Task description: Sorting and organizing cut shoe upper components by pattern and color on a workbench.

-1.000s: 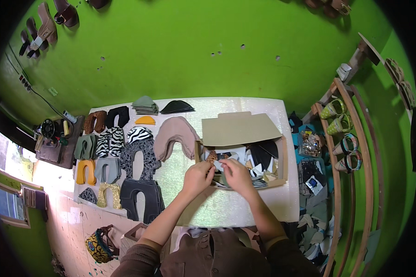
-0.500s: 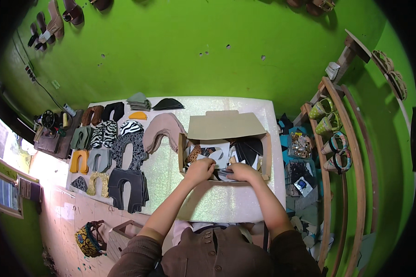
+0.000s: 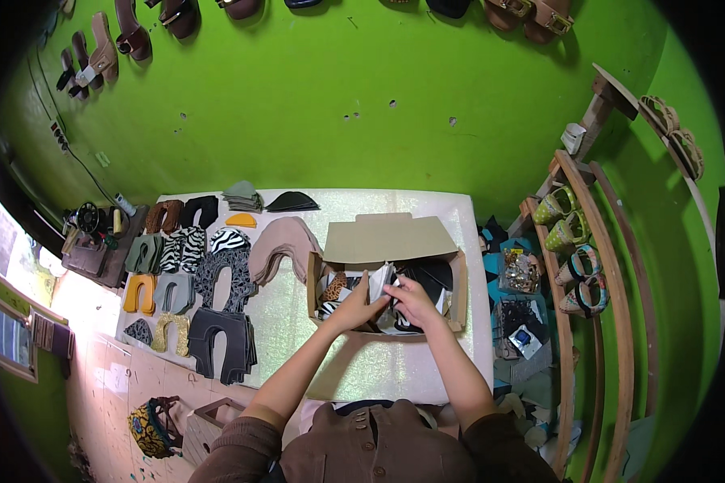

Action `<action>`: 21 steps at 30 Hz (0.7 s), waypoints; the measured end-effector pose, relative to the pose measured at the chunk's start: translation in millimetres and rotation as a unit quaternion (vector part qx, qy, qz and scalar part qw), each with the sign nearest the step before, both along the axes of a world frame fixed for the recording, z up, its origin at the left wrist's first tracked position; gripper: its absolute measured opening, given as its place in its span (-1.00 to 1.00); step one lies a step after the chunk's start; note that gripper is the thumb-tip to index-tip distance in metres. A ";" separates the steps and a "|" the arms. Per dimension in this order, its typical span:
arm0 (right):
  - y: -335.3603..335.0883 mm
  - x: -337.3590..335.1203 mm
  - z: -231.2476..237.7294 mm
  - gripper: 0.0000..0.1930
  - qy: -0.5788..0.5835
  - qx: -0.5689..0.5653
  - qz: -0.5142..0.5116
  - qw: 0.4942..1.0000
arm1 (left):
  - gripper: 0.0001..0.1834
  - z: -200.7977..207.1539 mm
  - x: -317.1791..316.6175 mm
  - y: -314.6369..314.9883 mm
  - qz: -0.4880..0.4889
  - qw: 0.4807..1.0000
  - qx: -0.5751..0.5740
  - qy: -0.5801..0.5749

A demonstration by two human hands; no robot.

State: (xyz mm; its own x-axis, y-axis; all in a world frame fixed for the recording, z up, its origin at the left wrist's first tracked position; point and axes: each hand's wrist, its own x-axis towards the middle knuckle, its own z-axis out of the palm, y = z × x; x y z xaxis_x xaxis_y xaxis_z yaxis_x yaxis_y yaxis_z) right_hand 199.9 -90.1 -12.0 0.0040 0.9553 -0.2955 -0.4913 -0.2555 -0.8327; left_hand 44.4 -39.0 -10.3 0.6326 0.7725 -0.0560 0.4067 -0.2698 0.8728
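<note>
An open cardboard box (image 3: pixel 457 282) with its lid flap (image 3: pixel 391 240) raised stands on the white table, full of loose cut scraps. Above it, both my hands hold a small bunch of white and grey cut pieces (image 3: pixel 383 278), tilted upward. My left hand (image 3: pixel 358 309) grips the bunch from the left, thumb against it. From the right, my right hand (image 3: pixel 413 303) pinches its edge between thumb and fingers. Below and around them in the box lie a leopard-print piece (image 3: pixel 335 285), a zebra-print scrap (image 3: pixel 328 309) and black pieces (image 3: pixel 429 274). My fingers partly hide the bunch.
Left of the box are stacked pink curved pieces (image 3: pixel 286 248), dark grey U-shaped pieces (image 3: pixel 220 342) and several smaller patterned stacks. A sewing machine (image 3: pixel 89 221) stands far left. At right are a wooden rack (image 3: pixel 616 322) with sandals and a clear tub (image 3: pixel 521 270).
My hands have come up out of the scraps, lifting a white and grey bunch between them. The view has tilted upward, showing more shoes along the wall.
</note>
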 end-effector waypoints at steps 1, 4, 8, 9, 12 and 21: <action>-1.0 -0.1 -4.8 -0.77 0.041 0.004 0.002 0.999 | 0.04 -0.9 3.0 2.7 -0.025 0.999 0.025 -0.008; -1.4 0.7 -13.8 -0.73 0.056 0.007 0.001 0.998 | 0.01 -3.0 4.4 4.3 -0.057 0.998 -0.012 -0.038; -0.3 1.3 -10.1 -0.70 0.020 -0.005 -0.007 1.000 | -0.08 1.3 -2.9 13.8 -0.067 0.982 -0.155 -0.086; 0.6 2.9 -11.5 -0.70 0.021 -0.006 -0.009 1.000 | -0.23 -0.5 -4.4 15.3 -0.036 0.976 -0.190 -0.103; 1.8 8.1 -10.3 -0.68 -0.005 0.000 -0.039 0.999 | -0.35 -15.3 -12.4 23.2 -0.007 0.970 -0.219 -0.110; 0.9 9.8 -31.5 -0.52 -0.567 0.117 -0.128 0.805 | -0.66 1.4 -20.1 25.1 0.062 0.806 -0.516 -0.284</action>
State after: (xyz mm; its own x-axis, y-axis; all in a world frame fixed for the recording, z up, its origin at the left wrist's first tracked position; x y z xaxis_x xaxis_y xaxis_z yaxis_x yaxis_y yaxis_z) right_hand 209.7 -89.2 -43.5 0.3505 0.9092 0.2247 0.6079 -0.0384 -0.7930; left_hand 24.2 -13.9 -8.9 0.7046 0.5586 -0.4377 -0.1684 0.7308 0.6615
